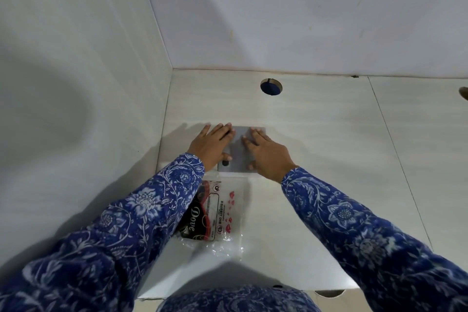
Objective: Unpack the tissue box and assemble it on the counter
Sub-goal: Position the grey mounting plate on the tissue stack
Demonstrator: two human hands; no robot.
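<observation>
A flat grey tissue-box panel (239, 153) lies on the white counter (316, 159) near the left wall. My left hand (211, 143) lies flat over its left edge, fingers stretched forward and thumb on a dark round hole at the near left corner. My right hand (266, 152) presses flat on the panel's right half, fingers spread. Just nearer to me lies the clear plastic wrapper (222, 213) with red and black print, partly under my left sleeve.
Tiled walls close in at the left and back. A round cut-out hole (271, 86) sits in the counter near the back wall, another hole (464, 94) at the far right edge. The counter's front edge (253, 291) is close to my body.
</observation>
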